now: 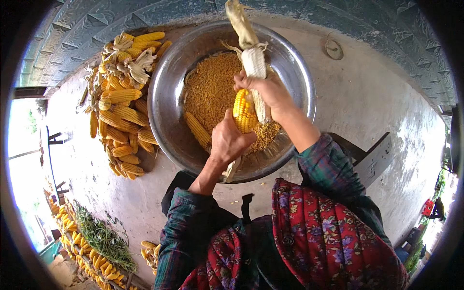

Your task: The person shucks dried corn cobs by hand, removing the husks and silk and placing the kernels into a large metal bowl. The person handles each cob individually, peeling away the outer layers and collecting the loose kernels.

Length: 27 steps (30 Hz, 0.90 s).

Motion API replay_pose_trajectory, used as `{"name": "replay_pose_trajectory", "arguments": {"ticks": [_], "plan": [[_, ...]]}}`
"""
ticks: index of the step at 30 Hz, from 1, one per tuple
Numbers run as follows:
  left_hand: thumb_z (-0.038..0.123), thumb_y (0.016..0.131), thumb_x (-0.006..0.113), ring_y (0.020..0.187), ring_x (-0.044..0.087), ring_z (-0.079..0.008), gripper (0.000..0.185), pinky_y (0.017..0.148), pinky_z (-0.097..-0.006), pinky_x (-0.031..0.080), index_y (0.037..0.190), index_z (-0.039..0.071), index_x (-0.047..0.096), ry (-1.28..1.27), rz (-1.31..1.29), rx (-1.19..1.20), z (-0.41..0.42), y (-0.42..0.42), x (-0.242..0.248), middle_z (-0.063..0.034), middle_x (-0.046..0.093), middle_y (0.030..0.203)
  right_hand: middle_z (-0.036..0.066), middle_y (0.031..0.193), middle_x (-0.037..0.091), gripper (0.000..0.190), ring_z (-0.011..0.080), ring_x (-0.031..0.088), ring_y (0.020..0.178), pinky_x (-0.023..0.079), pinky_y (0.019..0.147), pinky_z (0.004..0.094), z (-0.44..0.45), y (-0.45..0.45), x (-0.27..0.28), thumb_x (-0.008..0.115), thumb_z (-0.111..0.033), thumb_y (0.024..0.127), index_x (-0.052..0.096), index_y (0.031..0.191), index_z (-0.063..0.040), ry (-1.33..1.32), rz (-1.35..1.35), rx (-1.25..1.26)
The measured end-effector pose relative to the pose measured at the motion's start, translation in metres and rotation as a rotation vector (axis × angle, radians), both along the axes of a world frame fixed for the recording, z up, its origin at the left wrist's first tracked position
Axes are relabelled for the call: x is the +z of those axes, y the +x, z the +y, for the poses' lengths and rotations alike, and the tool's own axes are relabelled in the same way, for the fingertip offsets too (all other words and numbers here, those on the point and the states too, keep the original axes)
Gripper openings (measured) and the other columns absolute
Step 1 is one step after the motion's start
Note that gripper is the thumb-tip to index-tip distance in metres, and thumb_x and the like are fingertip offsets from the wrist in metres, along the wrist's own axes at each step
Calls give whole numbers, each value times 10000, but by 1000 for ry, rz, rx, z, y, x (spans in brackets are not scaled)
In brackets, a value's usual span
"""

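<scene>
My left hand (230, 139) grips the lower end of a yellow ear of corn (243, 112), its kernels still dense on the side facing me. My right hand (270, 92) is closed around a pale bare corncob (254, 63), held against the ear. Dry husk (243, 29) sticks up from the cob's far end. Both hands are over a large stainless steel basin (165, 134) holding loose corn kernels (212, 83). Another whole ear of corn (197, 129) lies in the basin on the left.
A heap of corn ears (123, 112), some with husks, lies on the concrete floor left of the basin. More ears (94, 257) and green stalks (101, 232) are at lower left. A low board (373, 157) stands at right. Embossed metal panels (348, 18) border the far side.
</scene>
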<state>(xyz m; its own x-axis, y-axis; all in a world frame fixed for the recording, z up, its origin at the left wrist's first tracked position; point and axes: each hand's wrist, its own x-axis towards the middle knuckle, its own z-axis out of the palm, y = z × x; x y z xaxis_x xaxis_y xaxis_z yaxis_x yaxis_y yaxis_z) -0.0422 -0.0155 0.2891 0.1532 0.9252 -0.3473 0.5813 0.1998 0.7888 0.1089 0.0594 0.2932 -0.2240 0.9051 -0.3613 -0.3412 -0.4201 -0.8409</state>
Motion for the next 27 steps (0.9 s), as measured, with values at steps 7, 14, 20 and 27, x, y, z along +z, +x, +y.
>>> {"name": "replay_pose_trajectory", "arguments": {"ticks": [7,14,20,27], "plan": [[61,727,677,727,621,-163,300,690,-293,498,1013,-18,626,-415,-765,214,8,-13,29,-65,655,843,129,1218,631,634,250,591,1139,453,1017,402,-16,6,41,827,-289,715,598,1252,-42,251,-293,423],[240,656,718,775,671,-374,509,714,-434,538,1011,-66,519,-60,14,-45,-4,-7,-6,-239,663,816,136,901,718,426,212,699,751,587,680,345,-16,-16,-2,723,-316,810,653,1133,-47,455,-878,78],[265,640,744,830,666,-377,587,758,-429,532,1075,-47,502,-33,132,36,3,-5,18,-230,660,862,87,977,710,419,168,673,886,521,865,305,4,1,-15,766,-329,823,657,1112,-45,265,-273,-31],[145,650,712,851,637,-408,483,749,-489,516,1026,-41,473,310,372,77,-3,1,-10,-233,645,855,96,998,710,449,195,673,913,518,848,328,-16,-33,0,774,-254,793,640,1166,-45,366,-528,164]]}}
